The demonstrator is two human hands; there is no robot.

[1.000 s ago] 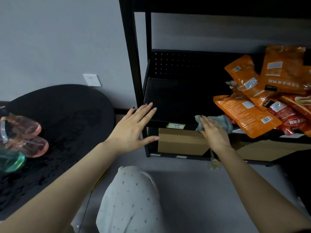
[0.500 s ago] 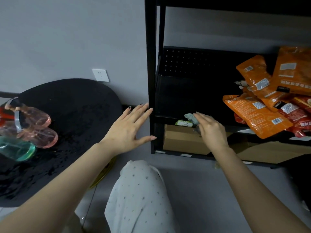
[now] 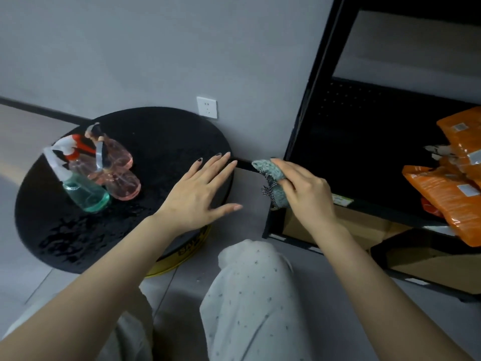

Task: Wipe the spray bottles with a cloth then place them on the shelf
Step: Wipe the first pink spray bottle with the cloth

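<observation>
Lifted off the shelf (image 3: 390,212), right hand (image 3: 307,194) grips half-hidden cloth (image 3: 270,170); left hand (image 3: 197,196) spread.

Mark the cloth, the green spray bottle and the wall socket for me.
cloth (image 3: 270,175), head view, on its teal knit body just left of the right hand's fingers.
green spray bottle (image 3: 87,195), head view, on its clear green body.
wall socket (image 3: 207,107), head view, on its white faceplate.

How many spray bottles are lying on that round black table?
3, all lying in a cluster on the left part of the round black table: a green bottle in front, and two pink bottles overlapping just behind and right of it. None seems hidden.
</observation>
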